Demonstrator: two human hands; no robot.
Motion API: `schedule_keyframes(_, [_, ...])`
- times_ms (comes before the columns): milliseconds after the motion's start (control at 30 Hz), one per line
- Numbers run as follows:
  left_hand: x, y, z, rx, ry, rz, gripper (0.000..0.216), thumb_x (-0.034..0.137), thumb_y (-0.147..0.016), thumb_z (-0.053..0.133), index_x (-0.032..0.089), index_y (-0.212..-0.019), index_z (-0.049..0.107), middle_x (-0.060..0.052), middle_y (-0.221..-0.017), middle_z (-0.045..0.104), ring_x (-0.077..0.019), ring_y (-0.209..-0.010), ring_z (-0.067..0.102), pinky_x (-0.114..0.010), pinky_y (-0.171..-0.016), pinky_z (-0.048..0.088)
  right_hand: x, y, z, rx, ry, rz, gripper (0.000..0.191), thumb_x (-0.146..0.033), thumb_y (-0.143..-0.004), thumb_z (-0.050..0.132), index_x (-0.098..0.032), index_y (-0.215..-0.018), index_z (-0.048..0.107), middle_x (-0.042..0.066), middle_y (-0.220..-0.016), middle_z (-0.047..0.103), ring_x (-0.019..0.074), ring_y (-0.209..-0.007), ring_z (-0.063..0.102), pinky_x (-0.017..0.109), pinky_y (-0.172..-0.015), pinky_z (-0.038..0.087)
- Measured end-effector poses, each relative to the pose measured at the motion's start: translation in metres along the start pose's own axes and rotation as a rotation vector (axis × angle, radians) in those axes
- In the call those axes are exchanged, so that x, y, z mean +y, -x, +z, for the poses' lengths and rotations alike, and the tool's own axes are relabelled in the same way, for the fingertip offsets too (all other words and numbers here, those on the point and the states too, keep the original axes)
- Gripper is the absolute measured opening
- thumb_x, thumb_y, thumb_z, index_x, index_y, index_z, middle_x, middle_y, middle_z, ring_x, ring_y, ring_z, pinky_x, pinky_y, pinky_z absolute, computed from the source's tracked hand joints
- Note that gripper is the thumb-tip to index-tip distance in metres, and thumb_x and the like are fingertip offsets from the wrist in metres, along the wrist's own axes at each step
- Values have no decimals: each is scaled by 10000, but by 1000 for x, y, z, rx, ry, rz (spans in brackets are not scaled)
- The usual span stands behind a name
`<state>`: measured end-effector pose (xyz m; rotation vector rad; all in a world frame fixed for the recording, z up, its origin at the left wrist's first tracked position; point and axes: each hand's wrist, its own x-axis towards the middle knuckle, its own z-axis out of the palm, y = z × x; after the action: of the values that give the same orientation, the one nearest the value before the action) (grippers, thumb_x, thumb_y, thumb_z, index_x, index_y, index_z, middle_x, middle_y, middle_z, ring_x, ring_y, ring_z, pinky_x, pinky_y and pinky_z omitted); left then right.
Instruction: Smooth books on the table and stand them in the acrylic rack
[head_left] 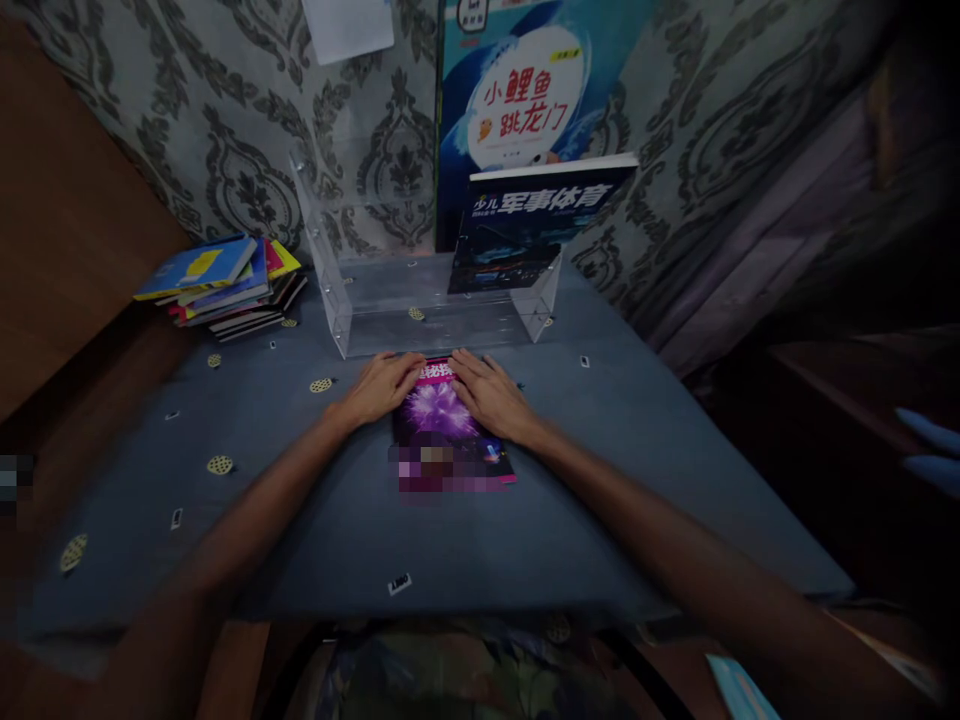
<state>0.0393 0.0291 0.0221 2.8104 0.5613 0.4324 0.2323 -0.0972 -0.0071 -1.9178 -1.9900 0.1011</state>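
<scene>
A purple and black book point(442, 412) lies flat on the blue-grey tablecloth, its lower part blurred out. My left hand point(381, 388) rests with fingers stretched over the book's upper left edge. On the upper right part of its cover, my right hand point(491, 393) lies flat, fingers extended. Just beyond the hands stands a clear acrylic rack point(336, 300) with tiered sides. A dark book with white Chinese lettering point(540, 225) leans in the rack's right side. Behind it, a large blue picture book point(517, 90) stands against the wall.
At the table's back left, a messy stack of books point(225, 280) sits near a wooden panel point(67, 190). The patterned tablecloth point(315, 540) reaches the near edge. Curtain fabric point(750, 270) hangs to the right. A white paper point(349, 28) is on the wall.
</scene>
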Motion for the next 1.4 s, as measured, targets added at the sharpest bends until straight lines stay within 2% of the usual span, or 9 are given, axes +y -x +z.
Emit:
schedule_keyframes(167, [14, 14, -4, -20, 22, 88, 391, 271, -1047, 343, 128, -1296, 608, -112, -1258, 710, -223, -1154, 657, -423, -1150, 401, -1, 0, -1, 5, 11, 6, 512, -314, -1039, 312, -140, -1491, 478, 140, -1580, 435, 253, -1497, 348, 525, -1222, 277])
schedule_keyframes(333, [42, 49, -4, -73, 119, 224, 380, 265, -1054, 329, 180, -1300, 606, -52, -1221, 738, -187, -1130, 680, -400, -1141, 439, -4, 0, -3, -19, 24, 25, 522, -288, -1037, 320, -64, -1483, 474, 179, -1569, 439, 261, -1503, 335, 496, -1235, 254])
schedule_keyframes(467, [64, 79, -4, -117, 255, 383, 352, 211, -1037, 381, 216, -1322, 587, -59, -1284, 713, -186, -1177, 675, -421, -1122, 473, 0, 0, 2, 14, 14, -2, 518, -303, -1038, 308, -104, -1484, 481, 160, -1572, 440, 267, -1494, 353, 528, -1217, 282])
schedule_keyframes(600, [77, 92, -9, -143, 311, 445, 366, 175, -1019, 407, 208, -1340, 580, -86, -1285, 707, -195, -1197, 666, -407, -1073, 518, 4, 0, 6, 47, 4, -22, 515, -326, -1042, 298, -141, -1483, 488, 147, -1566, 454, 268, -1487, 369, 554, -1202, 300])
schedule_keyframes(800, [63, 60, -5, -126, 248, 327, 344, 215, -1037, 374, 197, -1263, 633, -66, -1114, 753, -187, -1034, 700, -353, -964, 544, 4, 0, 5, 25, 5, -15, 515, -308, -1035, 311, -125, -1486, 480, 159, -1573, 440, 269, -1496, 351, 542, -1212, 287])
schedule_keyframes(1067, [21, -10, 23, 69, 119, 122, 332, 250, -1022, 395, 173, -1269, 602, -110, -1193, 726, -249, -1102, 687, -416, -999, 520, 4, 1, 3, 20, -27, -3, 528, -291, -1032, 290, -127, -1503, 464, 158, -1569, 446, 260, -1489, 365, 547, -1217, 280])
schedule_keyframes(1167, [20, -14, 30, 133, 115, 91, 313, 243, -1021, 401, 175, -1260, 591, -106, -1159, 736, -244, -1069, 699, -405, -976, 532, 4, 1, 2, 21, -35, 3, 527, -298, -1034, 293, -129, -1501, 468, 152, -1571, 445, 256, -1493, 357, 538, -1225, 271])
schedule_keyframes(1267, [22, -10, 36, 189, 112, 138, 327, 183, -995, 406, 163, -1276, 573, -118, -1193, 723, -244, -1115, 679, -418, -1020, 513, 3, 1, 1, 15, -39, 3, 531, -299, -1032, 297, -123, -1508, 456, 157, -1573, 441, 263, -1495, 351, 547, -1225, 267])
schedule_keyframes(1400, [21, -6, 41, 201, 135, 146, 345, 160, -977, 406, 153, -1289, 553, -128, -1230, 710, -248, -1151, 666, -436, -1047, 501, 2, 0, 0, -5, -23, 6, 543, -307, -1032, 295, -97, -1511, 442, 164, -1588, 415, 257, -1507, 328, 522, -1232, 254])
